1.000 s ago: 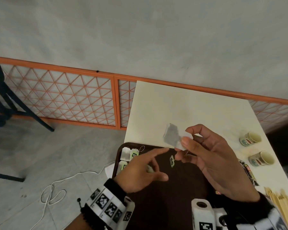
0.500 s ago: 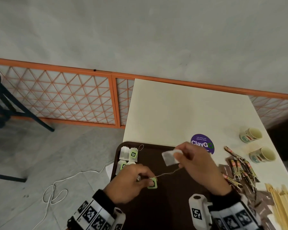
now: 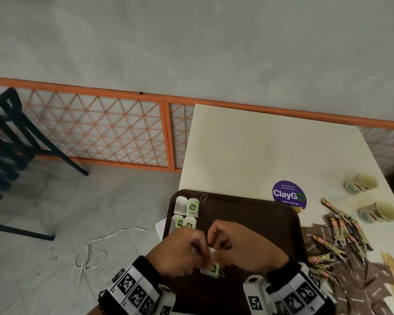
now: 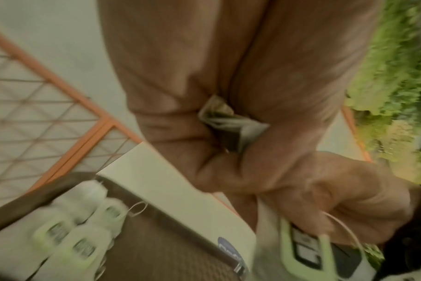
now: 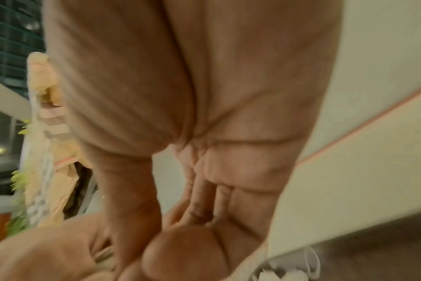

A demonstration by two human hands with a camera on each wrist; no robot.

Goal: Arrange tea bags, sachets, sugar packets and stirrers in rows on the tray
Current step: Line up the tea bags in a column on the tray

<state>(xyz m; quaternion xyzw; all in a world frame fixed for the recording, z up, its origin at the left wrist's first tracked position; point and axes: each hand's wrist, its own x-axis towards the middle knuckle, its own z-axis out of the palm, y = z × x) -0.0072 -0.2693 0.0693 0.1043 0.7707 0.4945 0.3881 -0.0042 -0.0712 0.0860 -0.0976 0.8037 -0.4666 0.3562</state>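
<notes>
A plain grey wall point(image 3: 191, 42) fills the top. Below it runs an orange lattice fence point(image 3: 96, 133). A cream table point(image 3: 271, 151) butts against it. On the grey floor point(image 3: 100, 201), dark chair legs point(image 3: 7, 142) stand left, and a white cable point(image 3: 89, 258) loops.

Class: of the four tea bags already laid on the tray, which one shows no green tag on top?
The far-left tea bag, at the tray's back corner; the other three show green tags.
</notes>
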